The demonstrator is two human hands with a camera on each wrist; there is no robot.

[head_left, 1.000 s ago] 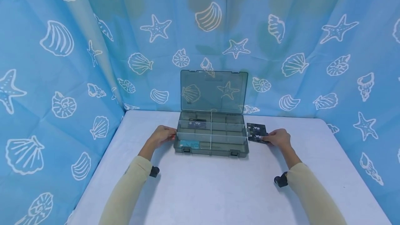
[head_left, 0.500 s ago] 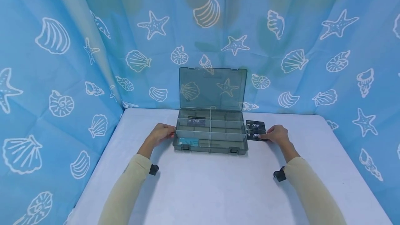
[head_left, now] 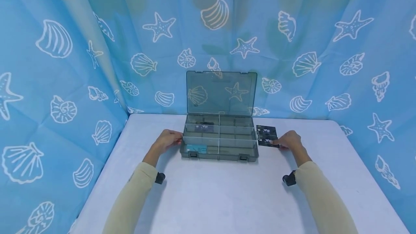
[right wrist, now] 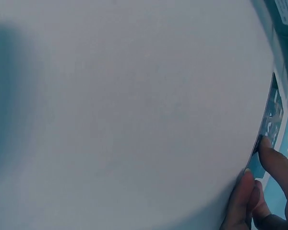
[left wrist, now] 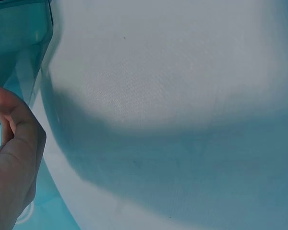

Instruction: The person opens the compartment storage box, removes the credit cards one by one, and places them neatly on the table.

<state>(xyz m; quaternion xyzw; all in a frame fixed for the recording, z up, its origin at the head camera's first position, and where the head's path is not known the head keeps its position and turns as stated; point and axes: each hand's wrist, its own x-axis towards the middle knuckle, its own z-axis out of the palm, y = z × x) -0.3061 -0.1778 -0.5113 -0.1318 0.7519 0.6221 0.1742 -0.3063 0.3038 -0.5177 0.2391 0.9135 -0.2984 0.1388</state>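
A smoky see-through compartment box (head_left: 238, 157) stands on the table with its lid (head_left: 222, 91) raised. My left hand (head_left: 167, 139) grips the box's left side wall; in the left wrist view its thumb (left wrist: 12, 103) lies at the box's corner. On the right, my right hand (head_left: 289, 140) pinches the right end of a dark "Vip" card (head_left: 264, 142) lying beside the box. Just behind it lies a second dark "Vip" card (head_left: 265, 130). Inside the box, a dark "Vip" card (head_left: 204, 128) sits in the back left compartment and a teal card (head_left: 196, 149) in the front left one.
The white table (head_left: 224, 198) ends at a blue curtain (head_left: 182, 21) with shells and starfish, close behind the lid. Clear dividers (head_left: 219, 140) split the box into several compartments. Black wrist cameras (head_left: 160, 178) sit below both hands.
The head view has shifted slightly. The card at my right hand sits a touch farther right than half a second ago. My left hand stays on the box.
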